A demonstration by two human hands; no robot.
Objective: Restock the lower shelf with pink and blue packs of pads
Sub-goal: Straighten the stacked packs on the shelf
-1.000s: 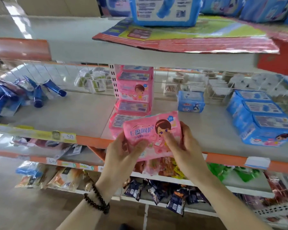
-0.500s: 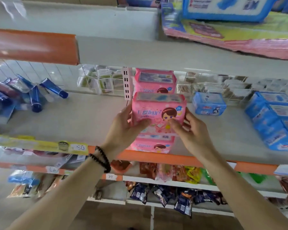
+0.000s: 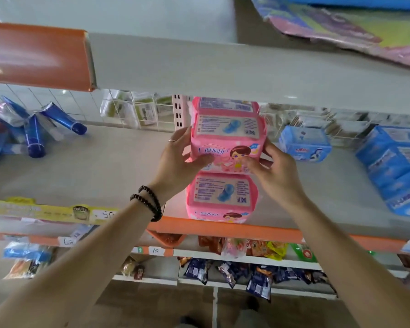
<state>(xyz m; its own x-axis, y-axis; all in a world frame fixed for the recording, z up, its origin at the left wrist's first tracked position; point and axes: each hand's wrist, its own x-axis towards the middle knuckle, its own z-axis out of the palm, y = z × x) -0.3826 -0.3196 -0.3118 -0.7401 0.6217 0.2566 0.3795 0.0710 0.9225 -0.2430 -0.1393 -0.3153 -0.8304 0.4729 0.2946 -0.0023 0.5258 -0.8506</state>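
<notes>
Both forearms are bare, with no sleeve reaching into view. The left wrist carries a bracelet of dark round beads (image 3: 148,201) — wound twice, so two strands lie side by side. A thin pale ring (image 3: 172,140) sits on a finger of the left hand (image 3: 175,159). The right hand (image 3: 273,171) wears nothing — no ring, no band.

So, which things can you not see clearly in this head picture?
- Whether the held pink pack already rests on the packs below: both hands, left hand and right hand, cover its lower edge.
- Blue pack stack: cut by the right edge.
- Price tags: blurred.
- Bottom-shelf snack bags: too small.
</notes>
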